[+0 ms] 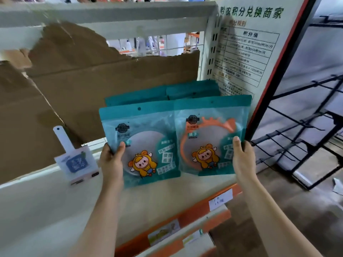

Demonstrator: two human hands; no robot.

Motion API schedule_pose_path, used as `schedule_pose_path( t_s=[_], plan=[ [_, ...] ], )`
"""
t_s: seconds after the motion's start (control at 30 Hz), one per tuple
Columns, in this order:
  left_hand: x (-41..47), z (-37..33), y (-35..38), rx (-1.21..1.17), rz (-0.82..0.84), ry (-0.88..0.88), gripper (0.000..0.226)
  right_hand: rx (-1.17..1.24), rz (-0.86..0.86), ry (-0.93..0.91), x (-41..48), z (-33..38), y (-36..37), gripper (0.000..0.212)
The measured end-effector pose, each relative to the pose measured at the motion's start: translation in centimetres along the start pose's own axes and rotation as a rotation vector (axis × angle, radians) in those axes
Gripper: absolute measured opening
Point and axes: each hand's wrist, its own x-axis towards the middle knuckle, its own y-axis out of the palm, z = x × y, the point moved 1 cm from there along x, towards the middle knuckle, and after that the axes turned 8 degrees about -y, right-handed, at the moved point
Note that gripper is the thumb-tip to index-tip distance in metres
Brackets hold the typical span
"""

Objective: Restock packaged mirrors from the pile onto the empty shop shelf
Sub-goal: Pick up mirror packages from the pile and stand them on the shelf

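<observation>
The left hand [111, 160] holds a teal plastic packet with a pale round mirror [141, 143] by its left edge. The thumb presses on the front, and the other fingers are hidden behind the packet. The right hand [241, 158] holds a teal plastic packet with an orange round mirror [209, 138] by its right edge in the same way, thumb in front and fingers hidden.

The two packets are side by side and upright, over the right end of the flat white metal shelf [46, 201]. Their inner edges meet. I cannot tell if their bottoms touch the shelf.

Just behind them stand more teal packets [193, 89]. Only their tops show.

A torn brown cardboard sheet [92, 71] covers the back of the shelf. A small white box with a blue picture [78, 162] sits to the left, and its words are too blurry to read. The orange strip with paper labels [194, 208] on the shelf's front edge is blurry too.
</observation>
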Motion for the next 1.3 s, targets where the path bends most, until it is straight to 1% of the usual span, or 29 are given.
schedule_pose_path(
  t_s=[0.1, 0.27, 0.37, 0.47, 0.5, 0.53, 0.63, 0.67, 0.73, 0.8, 0.9, 1.0, 1.13, 1.2, 1.3],
  plan=[
    [0.3, 0.6, 0.8, -0.003, -0.062, -0.010, 0.019, 0.023, 0.056, 0.015, 2.2, -0.3, 1.2, 0.037],
    [0.0, 1.3, 2.2, 0.022, -0.141, 0.008, 0.018, 0.023, 0.117, 0.065, 5.6, -1.0, 2.5, 0.052],
    [-0.3, 1.5, 3.3, 0.040, -0.172, 0.025, 0.018, -0.017, 0.127, 0.073, 6.9, -1.0, 2.7, 0.052],
    [-0.4, 1.8, 4.1, 0.134, -0.223, 0.068, 0.012, -0.112, 0.146, 0.032, 7.9, -1.2, 2.7, 0.053],
    [-0.3, 2.0, 4.2, 0.188, -0.259, 0.090, 0.005, -0.148, 0.154, 0.010, 8.0, -1.3, 2.8, 0.053],
    [-0.2, 2.4, 4.3, 0.247, -0.309, 0.100, 0.005, -0.179, 0.161, -0.010, 8.2, -1.3, 2.8, 0.052],
    [0.1, 2.9, 4.4, 0.425, -0.460, 0.185, 0.034, -0.206, 0.180, -0.050, 8.2, -1.1, 3.0, 0.054],
    [0.2, 3.1, 4.4, 0.483, -0.484, 0.211, 0.038, -0.199, 0.182, -0.052, 8.1, -1.1, 3.0, 0.057],
    [0.3, 3.2, 4.3, 0.537, -0.516, 0.199, 0.033, -0.178, 0.163, -0.046, 7.8, -1.1, 3.2, 0.064],
    [0.2, 3.5, 4.3, 0.568, -0.525, 0.174, 0.030, -0.170, 0.129, -0.049, 7.5, -1.3, 3.6, 0.068],
    [0.0, 3.3, 4.6, 0.576, -0.529, 0.127, 0.044, -0.203, 0.084, -0.075, 7.2, -1.6, 4.4, 0.077],
    [-0.3, 3.0, 4.8, 0.568, -0.517, 0.115, 0.060, -0.289, 0.079, -0.123, 6.6, -1.9, 5.0, 0.086],
    [-1.2, 2.9, 4.7, 0.662, -0.504, 0.168, 0.068, -0.392, 0.033, -0.212, 6.1, -2.4, 5.1, 0.078],
    [-1.5, 3.0, 4.6, 0.735, -0.487, 0.195, 0.071, -0.444, 0.008, -0.315, 6.0, -2.3, 5.0, 0.071],
    [-1.9, 3.3, 4.3, 0.942, -0.402, 0.246, 0.078, -0.466, 0.028, -0.480, 5.3, -1.8, 5.3, 0.063]
  ],
)
